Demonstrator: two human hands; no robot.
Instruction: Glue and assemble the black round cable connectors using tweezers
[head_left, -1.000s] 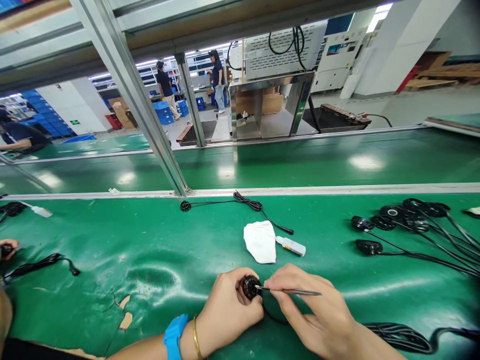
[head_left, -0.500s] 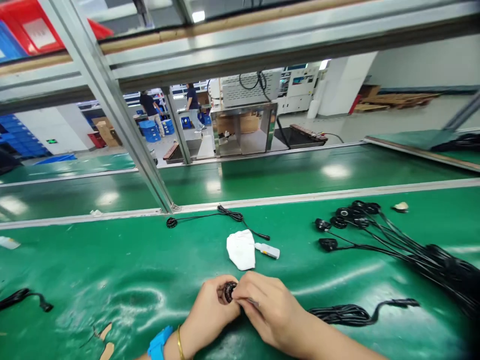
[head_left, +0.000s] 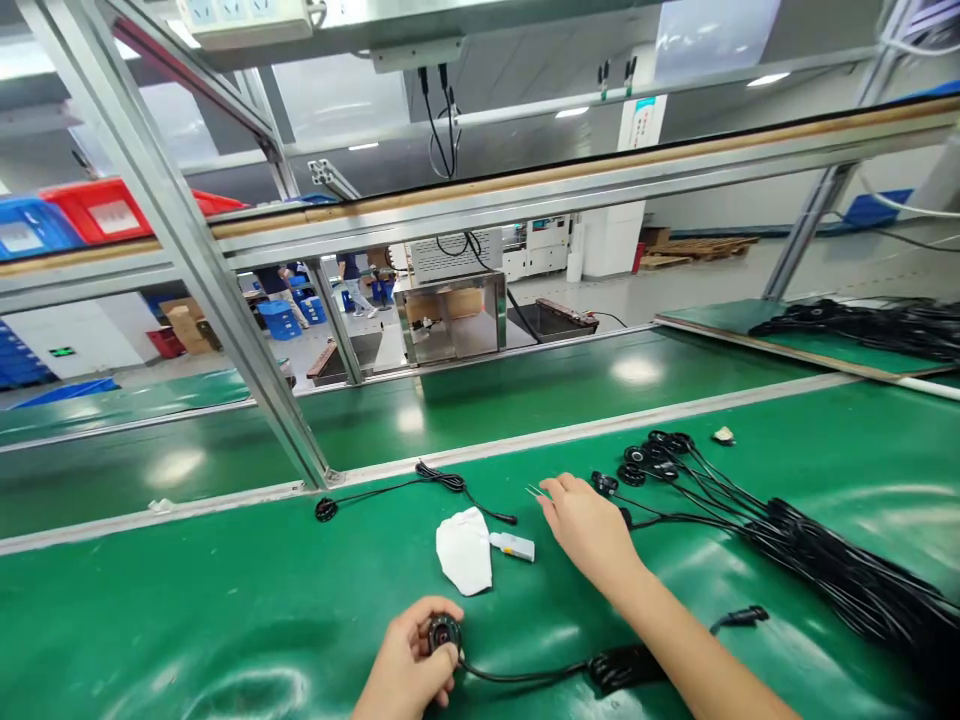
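Note:
My left hand [head_left: 412, 655] is closed round a small round black camera [head_left: 444, 632], its lens-like face turned up. A black cable [head_left: 525, 676] runs from it to a coiled bundle [head_left: 622, 668], partly hidden under my right forearm. My right hand [head_left: 589, 525] is raised over the bench near the heap of black parts, closed on thin metal tweezers [head_left: 535, 490] whose two tips point left. Between the hands lie a white cloth [head_left: 465, 552] and a small white bottle [head_left: 513, 546] on its side.
Several round black parts [head_left: 634, 465] with long cables [head_left: 817, 560] lie at right. One more corded part [head_left: 326, 509] is near the bench's back edge. A metal frame post [head_left: 247, 350] rises at left. Behind runs a green conveyor belt [head_left: 525, 385]; people stand far back.
My right hand has left the camera and moved up and right with the tweezers. My left hand has shifted slightly down and left, keeping the camera. The view has tilted up.

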